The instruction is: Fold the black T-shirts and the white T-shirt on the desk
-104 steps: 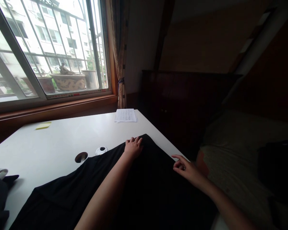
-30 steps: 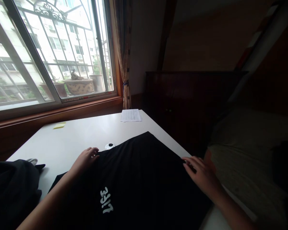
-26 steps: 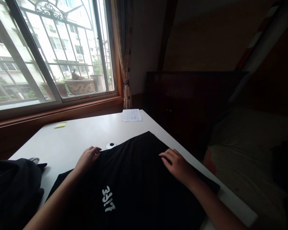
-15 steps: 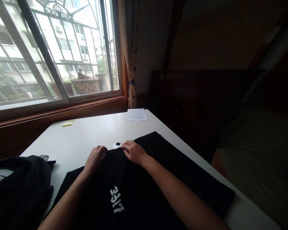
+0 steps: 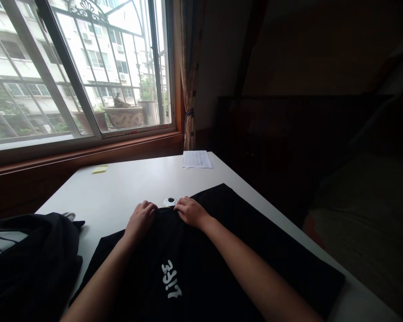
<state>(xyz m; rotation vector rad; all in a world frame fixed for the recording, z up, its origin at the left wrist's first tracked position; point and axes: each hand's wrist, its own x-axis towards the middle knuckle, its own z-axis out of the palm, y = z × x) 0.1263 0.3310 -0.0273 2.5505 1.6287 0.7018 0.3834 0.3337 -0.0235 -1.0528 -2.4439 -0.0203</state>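
Observation:
A black garment (image 5: 188, 255) with white lettering lies spread over the white table (image 5: 127, 183), the lettering upside down from here. My left hand (image 5: 143, 219) pinches its far edge, fingers curled. Just to the right, my right hand (image 5: 191, 211) grips the same edge with its fingers closed. Between the two hands, a stretch of the edge shows. A round white object with a dark centre (image 5: 169, 202) lies just beyond that edge, close to my right fingertips.
Another dark garment with a white striped part (image 5: 36, 255) is heaped at the left. Papers (image 5: 197, 159) lie at the table's far corner, and a yellow note (image 5: 100, 169) at the far left. A window and curtain (image 5: 189, 107) stand behind.
The view has shifted slightly, moving the scene to the right. Both hands still hold the garment's far edge, which looks straighter between them.

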